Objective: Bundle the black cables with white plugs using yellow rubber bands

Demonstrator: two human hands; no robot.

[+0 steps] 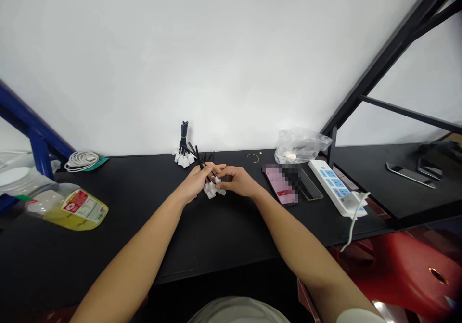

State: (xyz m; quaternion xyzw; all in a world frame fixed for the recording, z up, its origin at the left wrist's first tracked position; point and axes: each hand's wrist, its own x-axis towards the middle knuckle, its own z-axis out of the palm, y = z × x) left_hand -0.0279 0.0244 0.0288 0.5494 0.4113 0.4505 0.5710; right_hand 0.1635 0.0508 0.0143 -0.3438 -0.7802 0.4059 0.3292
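Several short black leads with white block-like ends (pixel 210 189) are gathered between my two hands above the black table. My left hand (pixel 197 183) is closed around their dark stems, which poke up past its fingers. From the right, my right hand (pixel 238 181) reaches in with thumb and fingers pinched on one of the white ends. Fingers hide part of the stems, and the exact kind of the ends is too small to make out. Just behind my left hand, a bundle of like leads (pixel 184 142) stands with its white ends down, bound by a yellowish band.
Right of my hands lie a pink-screened phone (pixel 279 183), a dark phone (pixel 311 184), a white power strip (pixel 335 186) and a clear plastic bag (pixel 301 145). On the left are an oil bottle (pixel 77 207) and a coiled white cable (pixel 82 161). A yellow tie (pixel 253 156) lies near the wall.
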